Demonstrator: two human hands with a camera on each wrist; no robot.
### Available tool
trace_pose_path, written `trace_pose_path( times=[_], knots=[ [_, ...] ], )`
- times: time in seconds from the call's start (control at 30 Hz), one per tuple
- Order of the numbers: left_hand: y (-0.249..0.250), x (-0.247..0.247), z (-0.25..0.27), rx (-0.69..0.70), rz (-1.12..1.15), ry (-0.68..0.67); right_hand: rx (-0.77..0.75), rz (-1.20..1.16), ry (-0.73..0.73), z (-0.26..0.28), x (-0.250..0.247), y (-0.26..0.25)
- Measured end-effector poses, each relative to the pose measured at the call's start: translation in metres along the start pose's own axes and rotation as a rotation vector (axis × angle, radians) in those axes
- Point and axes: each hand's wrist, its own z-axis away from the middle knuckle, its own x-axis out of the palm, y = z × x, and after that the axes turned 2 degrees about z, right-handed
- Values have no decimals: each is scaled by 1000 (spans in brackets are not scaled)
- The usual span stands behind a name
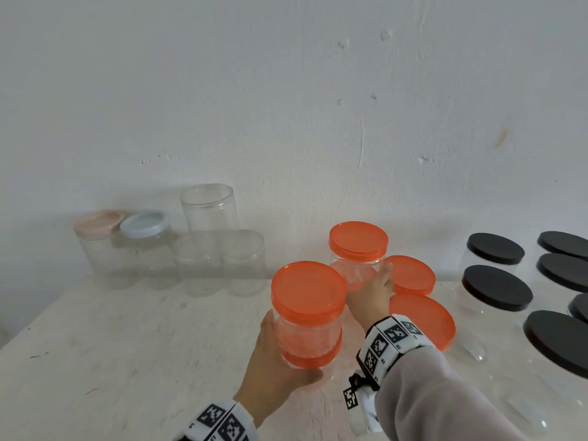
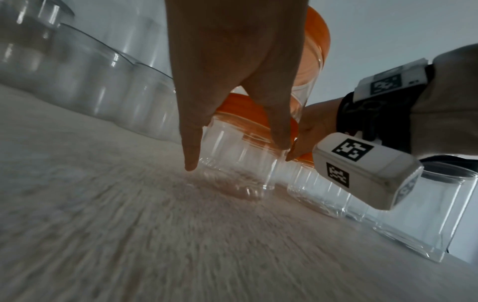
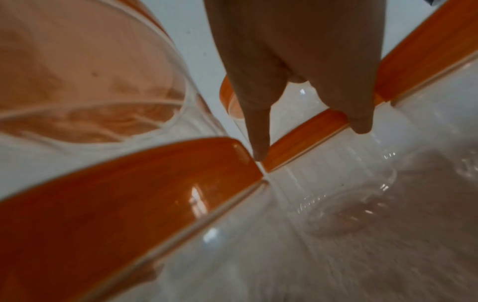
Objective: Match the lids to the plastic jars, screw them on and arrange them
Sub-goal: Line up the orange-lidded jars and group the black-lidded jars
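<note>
My left hand (image 1: 280, 351) grips a clear jar with an orange lid (image 1: 307, 310) from the left side, thumb at the front. It sits on the orange lid of a lower jar (image 1: 310, 359). My right hand (image 1: 372, 294) reaches forward between the orange jars with straight fingers. Its fingertips touch the side of a far orange-lidded jar (image 1: 358, 246). Two more orange-lidded jars (image 1: 412, 275) (image 1: 423, 319) stand just right of that hand. In the right wrist view the straight fingers (image 3: 258, 132) point down between orange lids (image 3: 305, 139).
Clear jars stand at the back left against the wall, one with a pink lid (image 1: 98, 224), one with a pale blue lid (image 1: 144, 224), and others lidless (image 1: 219, 262). Several black-lidded jars (image 1: 494, 288) fill the right side. The pale table (image 1: 127, 345) stretches out to the left.
</note>
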Motion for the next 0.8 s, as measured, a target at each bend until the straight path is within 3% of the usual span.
trace_pose_path(
  times=[0.27,0.5,0.8],
  knots=[
    [-3,-16,-11,-8,-3,10,91,-71,28,-16,10,7],
    [1,-33,-43,39,30,66,34,-122,94,-26,22,17],
    [3,-19,-117,43,-26,194,-44,-45,61,-44,32,18]
  ],
)
